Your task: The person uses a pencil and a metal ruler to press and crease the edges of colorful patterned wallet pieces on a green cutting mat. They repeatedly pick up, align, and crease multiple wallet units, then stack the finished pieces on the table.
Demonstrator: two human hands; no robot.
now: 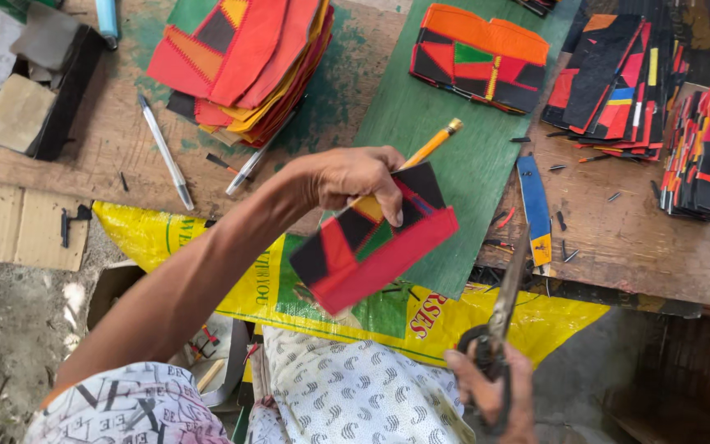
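My left hand [355, 177] holds up a patchwork piece [371, 238] of red, black, green and orange patches, together with a yellow pencil [431, 145] that sticks out past my fingers. Low at the right, my right hand [491, 386] grips a pair of scissors [504, 300] by the handles. The blades point up toward the right edge of the patchwork piece and do not touch it.
A stack of red and orange pieces [244, 62] lies at the top left. Another piece [478, 57] rests on a green board [454, 164]. More stacks [704, 148] stand at the right. Two pens [164, 152], a blue strip [534, 205] and a yellow sack [166, 234] are nearby.
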